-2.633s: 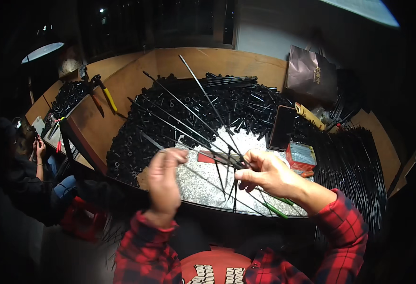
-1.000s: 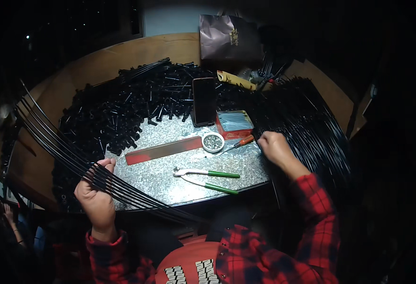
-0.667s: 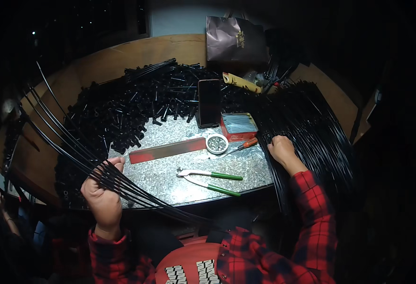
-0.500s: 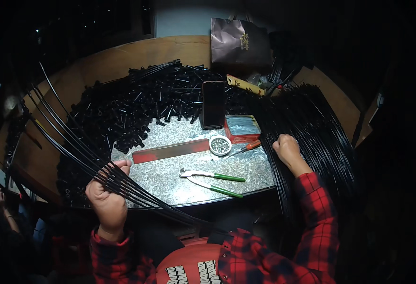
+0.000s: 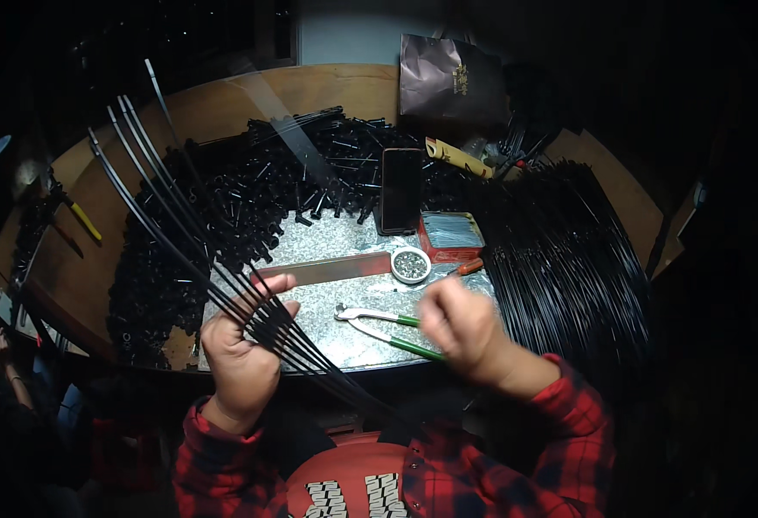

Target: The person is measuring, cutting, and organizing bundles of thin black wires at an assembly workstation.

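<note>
My left hand [image 5: 245, 367] is closed around a fan of several long, thin black flexible rods [image 5: 308, 356]. Their far ends rise apart to the upper left, and the near ends run down toward my lap. My right hand [image 5: 465, 332], blurred by motion, hovers with curled fingers over the green handles of the pincers [image 5: 379, 313]; whatever it may hold is hidden. On the speckled board [image 5: 301, 242] lies a flat reddish bar [image 5: 327, 269], just beyond my left fingertips. Beside the bar stands a white bowl [image 5: 395, 269] of small metal bits. A large bundle of similar black rods [image 5: 560, 276] lies at right.
A heap of black parts [image 5: 241, 190] covers the table's left and back. A phone [image 5: 401, 192] stands upright near a red box [image 5: 452, 255] and an orange-handled screwdriver [image 5: 468, 268]. Behind are a yellow packet [image 5: 458, 157] and a dark paper bag [image 5: 448, 82]. Another person's arm [image 5: 18, 387] shows at far left.
My right hand has left the rod bundle and swung left over the pincers. My left hand has shifted right with its rods, whose far ends now stand more upright.
</note>
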`<state>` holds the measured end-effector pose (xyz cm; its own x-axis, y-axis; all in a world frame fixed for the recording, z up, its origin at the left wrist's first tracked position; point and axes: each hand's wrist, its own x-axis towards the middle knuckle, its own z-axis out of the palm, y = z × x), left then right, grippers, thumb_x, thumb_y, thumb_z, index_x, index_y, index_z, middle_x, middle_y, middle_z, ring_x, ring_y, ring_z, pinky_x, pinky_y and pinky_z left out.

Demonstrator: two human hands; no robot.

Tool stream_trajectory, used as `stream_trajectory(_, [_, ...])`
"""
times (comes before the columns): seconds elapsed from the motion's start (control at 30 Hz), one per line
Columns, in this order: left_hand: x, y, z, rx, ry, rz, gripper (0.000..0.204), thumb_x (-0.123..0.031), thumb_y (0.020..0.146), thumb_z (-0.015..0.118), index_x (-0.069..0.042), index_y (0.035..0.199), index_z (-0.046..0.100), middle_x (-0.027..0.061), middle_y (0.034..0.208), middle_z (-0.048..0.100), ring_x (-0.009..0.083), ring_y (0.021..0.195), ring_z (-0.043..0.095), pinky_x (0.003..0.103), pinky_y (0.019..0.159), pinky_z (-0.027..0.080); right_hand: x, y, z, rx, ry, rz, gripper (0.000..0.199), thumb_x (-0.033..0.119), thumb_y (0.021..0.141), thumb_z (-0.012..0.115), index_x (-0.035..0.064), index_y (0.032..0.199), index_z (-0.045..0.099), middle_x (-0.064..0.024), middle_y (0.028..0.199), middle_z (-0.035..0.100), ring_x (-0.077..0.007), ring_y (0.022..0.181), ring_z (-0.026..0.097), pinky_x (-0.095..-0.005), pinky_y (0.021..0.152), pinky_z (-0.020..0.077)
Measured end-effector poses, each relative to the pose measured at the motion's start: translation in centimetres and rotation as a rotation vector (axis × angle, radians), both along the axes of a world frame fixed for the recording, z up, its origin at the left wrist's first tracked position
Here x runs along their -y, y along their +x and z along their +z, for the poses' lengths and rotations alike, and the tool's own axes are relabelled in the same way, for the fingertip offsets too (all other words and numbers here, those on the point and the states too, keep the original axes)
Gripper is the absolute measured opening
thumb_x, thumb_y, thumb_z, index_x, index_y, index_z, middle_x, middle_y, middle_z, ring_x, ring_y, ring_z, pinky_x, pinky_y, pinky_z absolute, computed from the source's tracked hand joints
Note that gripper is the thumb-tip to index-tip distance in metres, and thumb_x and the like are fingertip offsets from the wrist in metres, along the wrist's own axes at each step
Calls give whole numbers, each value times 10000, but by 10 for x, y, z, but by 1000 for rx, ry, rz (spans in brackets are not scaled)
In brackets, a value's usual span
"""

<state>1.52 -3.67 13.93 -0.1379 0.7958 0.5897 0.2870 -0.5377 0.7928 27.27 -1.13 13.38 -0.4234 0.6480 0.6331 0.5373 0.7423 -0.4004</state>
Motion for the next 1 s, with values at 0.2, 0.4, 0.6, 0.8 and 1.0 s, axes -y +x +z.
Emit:
stream_trajectory(0.2, [-5,-1,-6,179,-32,-147,339,96,787,661,33,1116,609,90,1007,680,131,961,626,258,847,483,27,-43,-8,-119,-249,292,90,38,857,577,0,881,498,-145,710,573,-309,639,605,-370,569,471])
stream_trajectory(0.4, [-10,-6,-2,280,-161,-230,195,5,837,661,10,1029,625,35,949,668,80,883,590,241,796,473,31,-46,-31,-237,-513,322,100,87,944,487,-4,973,517,-87,838,601,-145,723,584,-272,686,481])
stream_trajectory(0.6, [-31,-24,7,-105,-32,-301,121,-14,817,682,18,919,625,70,871,663,143,847,640,280,771,508,38,-48,-40,-359,-1479,571,290,183,1015,407,-13,1217,474,-60,883,596,-118,816,586,-271,760,492])
stream_trajectory(0.8, [-97,-33,15,-125,202,-368,195,49,808,655,21,1000,661,110,992,685,189,962,648,309,863,518,23,-58,-47,-202,-1111,374,235,155,999,430,-17,1076,569,-31,766,590,-101,727,579,-253,697,479])
stream_trajectory(1.0, [-100,-30,-45,-335,183,-388,246,-25,798,693,1,1042,677,147,1034,684,239,976,662,324,864,510,18,-71,-123,-158,-966,266,270,214,974,504,-17,849,563,-101,697,622,-189,656,606,-310,639,486])
